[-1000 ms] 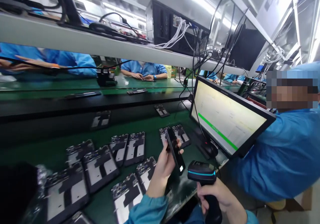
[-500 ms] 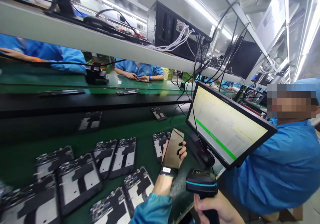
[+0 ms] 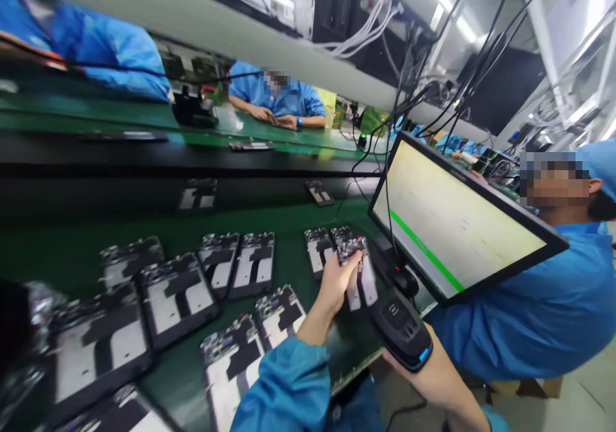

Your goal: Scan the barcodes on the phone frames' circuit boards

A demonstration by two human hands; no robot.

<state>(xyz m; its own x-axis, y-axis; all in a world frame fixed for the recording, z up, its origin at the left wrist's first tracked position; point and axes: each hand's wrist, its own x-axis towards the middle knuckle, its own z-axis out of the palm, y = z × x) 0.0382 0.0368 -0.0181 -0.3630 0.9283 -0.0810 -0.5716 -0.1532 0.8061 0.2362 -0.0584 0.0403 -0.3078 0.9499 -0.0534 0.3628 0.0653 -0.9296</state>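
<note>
My left hand (image 3: 337,281) is closed on a phone without its back cover (image 3: 364,281), thumb across the top where the circuit board shows. This phone is beside other opened phones, close to the monitor's foot; whether it touches the bench cannot be made out. My right hand (image 3: 407,366) grips a black barcode scanner (image 3: 403,329) with a small blue light, and the scanner's body hides most of its fingers. Left of my left hand lie several similar phones, among them a near phone (image 3: 235,361) and a farther phone (image 3: 255,262), boards and pale metal plates facing up.
A tilted monitor (image 3: 457,226) with a green bar stands at the right, cables hanging behind it. Beyond it sits a co-worker in blue (image 3: 520,316). A shelf (image 3: 206,34) crosses above the green bench (image 3: 269,207). Another person (image 3: 293,95) works across the bench.
The phone in my left hand has turned from screen side up to board side up and is lower. The scanner has tipped and swung, now showing its top. The view has shifted down.
</note>
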